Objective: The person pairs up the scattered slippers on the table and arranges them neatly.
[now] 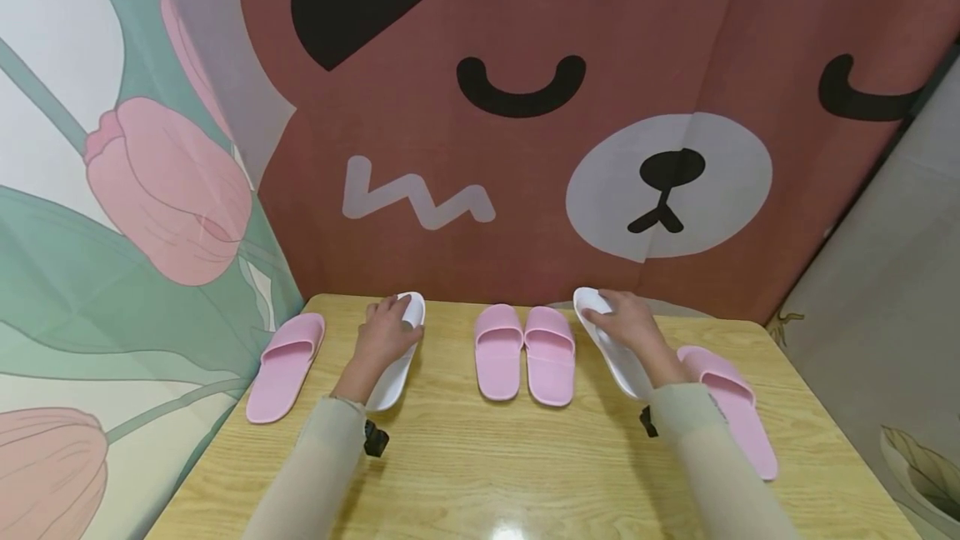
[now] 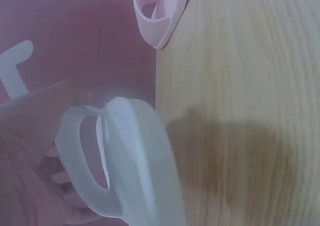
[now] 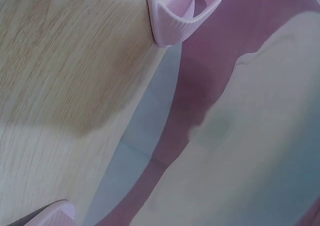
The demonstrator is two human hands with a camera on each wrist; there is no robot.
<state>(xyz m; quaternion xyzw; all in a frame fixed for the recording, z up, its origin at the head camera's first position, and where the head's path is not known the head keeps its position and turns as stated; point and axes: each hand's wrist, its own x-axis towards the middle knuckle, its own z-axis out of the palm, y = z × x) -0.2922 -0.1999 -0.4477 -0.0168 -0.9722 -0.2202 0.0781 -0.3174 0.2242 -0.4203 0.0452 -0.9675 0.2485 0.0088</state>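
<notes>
My left hand (image 1: 384, 330) grips a white slipper (image 1: 392, 383) by its strap end, toward the table's far left. In the left wrist view the fingers of that hand (image 2: 25, 161) curl round the strap of the white slipper (image 2: 145, 156), which is lifted off the wood. A second white slipper (image 1: 621, 363) is held in my right hand (image 1: 632, 325), toe pointing to the back wall and tilted leftward. Its heel is partly hidden by my forearm. Between the hands stand two pink slippers (image 1: 498, 367) side by side, toes toward the wall.
A single pink slipper (image 1: 277, 382) lies at the table's left edge. Another pink slipper (image 1: 741, 419) lies at the right, partly behind my right sleeve. Behind the wooden table (image 1: 487, 473) hangs a bear-print cloth (image 1: 525, 215); a tulip-print cloth (image 1: 165, 190) borders the left side.
</notes>
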